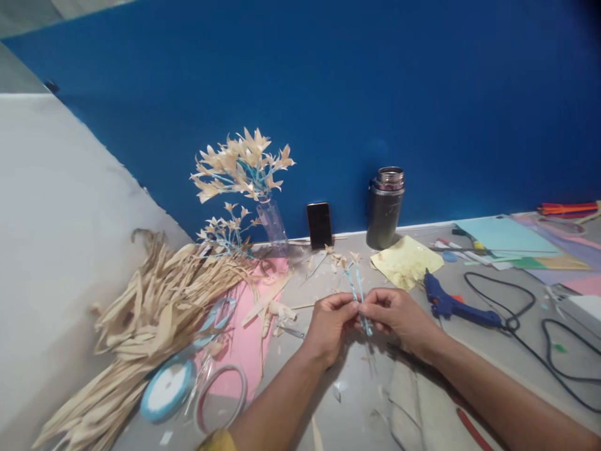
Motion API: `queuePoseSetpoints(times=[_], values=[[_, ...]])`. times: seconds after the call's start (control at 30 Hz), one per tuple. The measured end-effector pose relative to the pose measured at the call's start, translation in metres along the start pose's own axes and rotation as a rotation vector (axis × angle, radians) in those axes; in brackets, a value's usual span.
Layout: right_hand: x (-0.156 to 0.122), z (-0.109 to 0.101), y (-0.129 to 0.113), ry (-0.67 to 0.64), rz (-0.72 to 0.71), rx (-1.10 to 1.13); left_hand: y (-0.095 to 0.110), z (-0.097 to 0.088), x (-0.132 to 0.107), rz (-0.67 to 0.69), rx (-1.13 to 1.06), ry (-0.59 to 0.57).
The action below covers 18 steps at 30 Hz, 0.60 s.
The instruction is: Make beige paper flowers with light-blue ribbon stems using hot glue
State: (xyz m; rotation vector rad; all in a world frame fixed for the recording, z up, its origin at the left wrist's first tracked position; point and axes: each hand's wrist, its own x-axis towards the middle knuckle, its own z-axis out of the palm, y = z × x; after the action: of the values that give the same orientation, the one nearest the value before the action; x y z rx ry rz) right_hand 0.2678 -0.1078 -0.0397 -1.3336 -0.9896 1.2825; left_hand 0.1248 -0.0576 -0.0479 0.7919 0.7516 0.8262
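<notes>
Both hands meet over the middle of the table, pinching thin stems wrapped in light blue tape. My left hand [332, 319] is closed on a blue-wrapped flower stem [351, 283], its thumb and forefinger together. Right beside it, my right hand [392, 313] pinches the same stems with closed fingers. Small cream husk flowers [350, 259] top the stems, and bare wire ends hang below the fingers. Behind, a bunch of similar husk flowers [244, 163] stands in a clear bottle [272, 225].
Dried corn husks [164, 300] lie heaped at left, near a blue ribbon roll [168, 388] and a tape roll [220, 398]. A blue glue gun [457, 307] with its cord lies at right. A phone [319, 225] and dark flask [385, 210] stand by the blue wall.
</notes>
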Motion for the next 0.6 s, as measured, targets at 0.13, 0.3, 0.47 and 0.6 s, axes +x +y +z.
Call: queuePoseSetpoints(times=[0.13, 0.3, 0.47, 0.6], values=[[0.000, -0.002, 0.002, -0.023, -0.004, -0.017, 0.000, -0.001, -0.001, 0.009, 0.047, -0.005], [0.000, -0.003, 0.000, -0.017, -0.050, -0.074, 0.002, -0.001, -0.002, -0.001, 0.034, -0.003], [-0.005, 0.000, -0.008, 0.033, -0.202, -0.282, 0.005, -0.002, -0.001, 0.000, 0.041, -0.019], [-0.007, 0.001, -0.011, 0.036, -0.224, -0.396, 0.004, 0.000, -0.003, 0.028, 0.131, -0.026]])
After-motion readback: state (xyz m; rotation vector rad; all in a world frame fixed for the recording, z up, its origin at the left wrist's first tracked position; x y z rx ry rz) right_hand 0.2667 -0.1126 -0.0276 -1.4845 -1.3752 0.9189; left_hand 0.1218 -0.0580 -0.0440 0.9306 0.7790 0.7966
